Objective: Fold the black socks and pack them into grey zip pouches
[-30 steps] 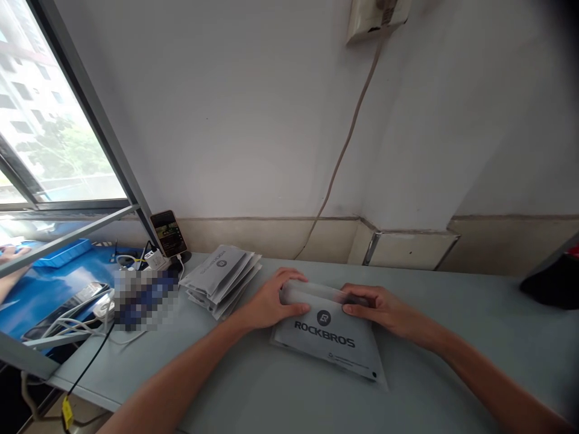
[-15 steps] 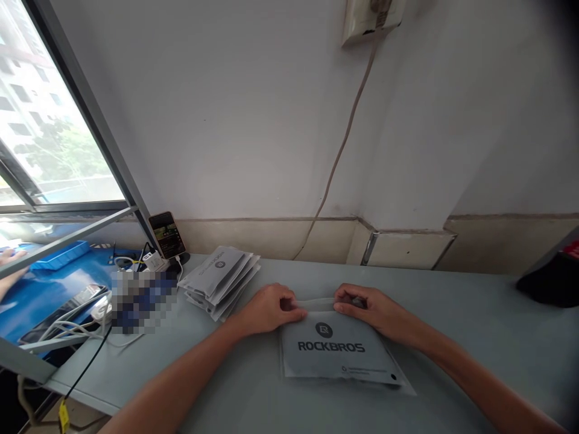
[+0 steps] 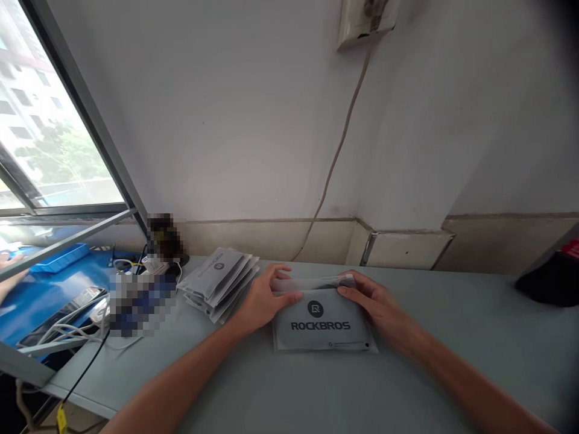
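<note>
A frosted plastic zip bag (image 3: 321,337) printed "ROCKBROS" stands tilted on the grey table in front of me, with something dark showing inside near its top. My left hand (image 3: 270,296) is at the bag's upper left corner, thumb across the front and fingers behind. On the upper right corner, my right hand (image 3: 367,299) grips the bag with thumb in front and fingers at the back. A stack of similar printed bags (image 3: 219,277) lies to the left of my left hand.
Left of the stack are white cables (image 3: 67,328), a charger (image 3: 154,264) and blurred patches. A metal frame (image 3: 67,244) separates a blue mat (image 3: 90,271), where another person's hand (image 3: 11,265) shows. A black object (image 3: 547,280) sits at the far right. A cord (image 3: 339,150) runs down the wall.
Both hands have lifted the bag's top edge and drawn the bag slightly up and left. Its lower edge is now farther from me, and the left fingers have loosened and spread.
</note>
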Demonstrator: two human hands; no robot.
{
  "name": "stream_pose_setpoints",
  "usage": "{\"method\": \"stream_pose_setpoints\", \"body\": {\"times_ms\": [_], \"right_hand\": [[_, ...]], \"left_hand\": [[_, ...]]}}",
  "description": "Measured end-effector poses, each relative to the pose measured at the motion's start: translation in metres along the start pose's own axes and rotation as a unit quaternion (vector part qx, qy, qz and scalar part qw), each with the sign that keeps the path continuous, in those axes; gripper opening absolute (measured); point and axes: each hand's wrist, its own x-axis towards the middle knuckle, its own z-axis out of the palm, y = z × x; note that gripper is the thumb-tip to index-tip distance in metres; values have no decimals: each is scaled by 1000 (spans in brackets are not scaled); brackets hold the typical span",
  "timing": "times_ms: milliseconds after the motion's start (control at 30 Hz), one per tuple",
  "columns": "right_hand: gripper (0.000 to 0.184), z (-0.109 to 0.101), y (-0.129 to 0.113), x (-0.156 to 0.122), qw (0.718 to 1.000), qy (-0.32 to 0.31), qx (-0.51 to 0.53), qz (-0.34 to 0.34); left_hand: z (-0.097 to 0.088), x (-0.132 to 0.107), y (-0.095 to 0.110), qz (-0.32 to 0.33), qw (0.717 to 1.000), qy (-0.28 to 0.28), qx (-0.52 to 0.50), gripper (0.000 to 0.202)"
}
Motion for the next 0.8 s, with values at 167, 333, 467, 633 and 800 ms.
{"method": "stream_pose_setpoints", "body": {"times_ms": [167,333,467,633,800], "right_hand": [[38,3,3,1,999,48,-3,20],[37,1,4,4,994,113,11,0],[32,1,0,3,994,88,62,24],[26,5,1,1,989,40,120,79],[28,6,7,3,984,96,137,66]], "left_hand": [[5,-1,-1,-17,999,-12,-48,51],[13,-6,3,-150,963,-55,-217,90],[16,-5,2,-158,944,-106,-269,53],[12,-1,-6,-157,963,1,-220,52],[13,0,-8,-128,970,-37,-205,57]]}}
